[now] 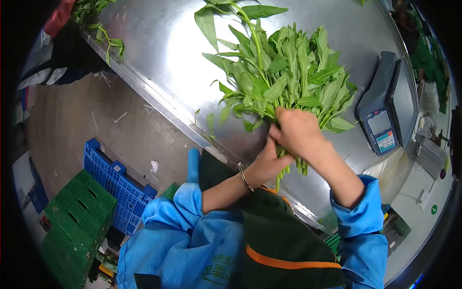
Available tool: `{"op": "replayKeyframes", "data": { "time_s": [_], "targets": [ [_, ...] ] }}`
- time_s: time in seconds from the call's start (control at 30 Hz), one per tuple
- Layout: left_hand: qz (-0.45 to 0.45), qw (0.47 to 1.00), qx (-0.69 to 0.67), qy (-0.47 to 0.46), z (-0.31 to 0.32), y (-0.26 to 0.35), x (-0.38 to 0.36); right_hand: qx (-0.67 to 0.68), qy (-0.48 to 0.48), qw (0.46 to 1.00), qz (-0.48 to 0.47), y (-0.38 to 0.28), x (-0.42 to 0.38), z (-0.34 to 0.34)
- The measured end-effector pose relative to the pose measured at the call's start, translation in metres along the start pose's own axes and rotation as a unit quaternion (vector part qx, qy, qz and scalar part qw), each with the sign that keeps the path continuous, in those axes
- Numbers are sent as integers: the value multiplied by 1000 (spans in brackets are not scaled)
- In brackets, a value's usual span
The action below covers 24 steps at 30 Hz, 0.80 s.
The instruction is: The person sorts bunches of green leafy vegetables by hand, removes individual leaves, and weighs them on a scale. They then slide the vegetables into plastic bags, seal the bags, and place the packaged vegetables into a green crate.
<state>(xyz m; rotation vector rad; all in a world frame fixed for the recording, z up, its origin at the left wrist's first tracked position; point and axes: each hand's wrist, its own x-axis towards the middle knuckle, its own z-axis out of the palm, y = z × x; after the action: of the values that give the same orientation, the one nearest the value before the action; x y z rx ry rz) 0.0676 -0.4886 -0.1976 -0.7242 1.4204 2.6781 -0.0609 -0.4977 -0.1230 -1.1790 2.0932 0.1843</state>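
Observation:
A large bunch of water spinach (pixel 298 72) lies over the metal table, its leaves fanned out away from me and its cut stems pointing toward my body. My right hand (pixel 301 127) is wrapped over the stems just below the leaves. Lower down, my left hand (pixel 267 164), with a bracelet at the wrist, closes around the stem ends. One longer stalk (pixel 255 43) sticks out past the far side of the bunch. The fingertips of both hands are partly hidden by the stems.
A digital scale (pixel 380 123) stands on the metal table (pixel 159 53) to the right. Loose leaves lie along the table's left edge, with more greens (pixel 89 9) at the top left. Blue (pixel 118 188) and green crates (pixel 79 207) sit on the floor at left.

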Motion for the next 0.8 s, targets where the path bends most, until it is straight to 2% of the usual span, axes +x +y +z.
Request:
{"op": "replayKeyframes", "data": {
  "time_s": [0.03, 0.07, 0.1, 0.13, 0.17, 0.23, 0.27, 0.3, 0.37, 0.43, 0.47, 0.5, 0.53, 0.57, 0.6, 0.63, 0.7, 0.73, 0.8],
  "targets": [
    [27, 999, 37, 6, 1, 4, 1, -5, 16, 1000, -19, 0, 2, -8],
    [48, 998, -43, -26, 1, 8, 2, 27, 30, 999, -37, 0, 0, -24],
    [49, 997, -44, -28, 2, 7, 3, 32, 69, 995, -67, -2, -1, -42],
    [55, 992, -104, -50, 2, 3, 4, 38, 107, 989, -98, -6, -3, -63],
    [61, 982, -163, -71, 2, 1, 3, 61, 103, 988, -99, -18, -7, -94],
    [54, 988, -128, -73, -1, 3, 2, 240, 137, 948, -158, -21, -3, -128],
    [35, 989, -129, -59, -1, 1, 1, 185, 209, 931, -235, -30, -7, -151],
    [18, 990, -130, -46, -1, 0, 1, 281, 113, 934, -190, -54, -35, -185],
    [32, 991, -122, -33, 2, -1, 1, 202, 395, 875, -196, -58, -29, -167],
    [46, 992, -120, -17, 5, -5, 1, 212, 421, 839, -273, -17, 14, -141],
    [62, 992, -109, -14, 5, -9, 2, 148, 297, 927, -176, -10, 3, -118],
    [77, 992, -98, -12, 5, -13, 2, 118, 115, 982, -96, -10, -4, -89],
    [77, 992, -100, -11, 1, -18, 3, -11, -21, 1000, -20, -12, -5, -57],
    [66, 995, 23, -70, -5, -21, 5, -55, -72, 995, -32, -6, -9, -25],
    [55, 979, 146, -128, -9, -22, 7, -56, -71, 995, -33, -1, -11, -14],
    [56, 979, 147, -126, -8, -21, 7, -18, -42, 997, -57, 4, -13, -8],
    [75, 992, 80, -59, -5, -17, 2, 38, 23, 995, -89, 3, -16, -24],
    [80, 996, -22, -45, 0, -14, 2, 56, 61, 992, -94, -3, -19, -56],
    [72, 995, -55, -40, 3, -10, 2, 213, 169, 945, -179, -7, -21, -107]
  ]
}}
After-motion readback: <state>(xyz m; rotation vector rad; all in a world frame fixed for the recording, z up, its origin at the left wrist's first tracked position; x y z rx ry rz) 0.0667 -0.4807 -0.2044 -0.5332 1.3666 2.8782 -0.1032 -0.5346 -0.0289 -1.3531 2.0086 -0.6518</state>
